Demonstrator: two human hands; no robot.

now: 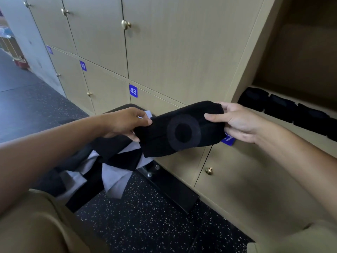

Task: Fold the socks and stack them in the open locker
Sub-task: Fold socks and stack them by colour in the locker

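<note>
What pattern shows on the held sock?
A grey ring on the black sock, seen in the head view.

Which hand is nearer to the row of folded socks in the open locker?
Right. The right hand, gripping the black sock, is just left of the folded socks on the shelf. The left hand holds the sock's far end, farther away.

Soft, even indoor light, brighter toward the far left where the floor (20, 99) shines bluish. The open locker (299, 66) sinks into shadow. Wide-angle bending tilts the locker doors (182, 52) at the edges; the near forearms look slightly blurred.
</note>
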